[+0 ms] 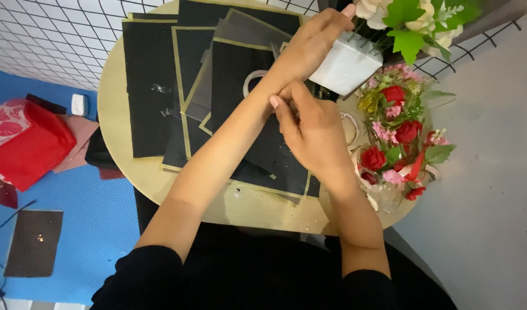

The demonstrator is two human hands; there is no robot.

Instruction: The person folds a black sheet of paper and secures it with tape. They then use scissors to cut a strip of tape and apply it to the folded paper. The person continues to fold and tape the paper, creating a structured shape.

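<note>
My left hand [316,35] reaches across the table and grips a white foam block [348,68] from above, holding it tilted. Green stems stick out of the block, and white flowers with green leaves [415,17] are just above it. My right hand [310,129] has its fingers curled and presses against my left wrist; I cannot see anything in it. Under both arms lie several black sheets with gold edges [154,92], overlapping on a round pale wooden table [111,103].
A bunch of red and pink flowers [398,140] lies at the table's right edge. Clear tape rings [351,123] rest on the sheets. On the blue floor mat [97,218] to the left are a red bag [25,146] and a dark sheet [34,241]. A wire grid [45,34] stands behind.
</note>
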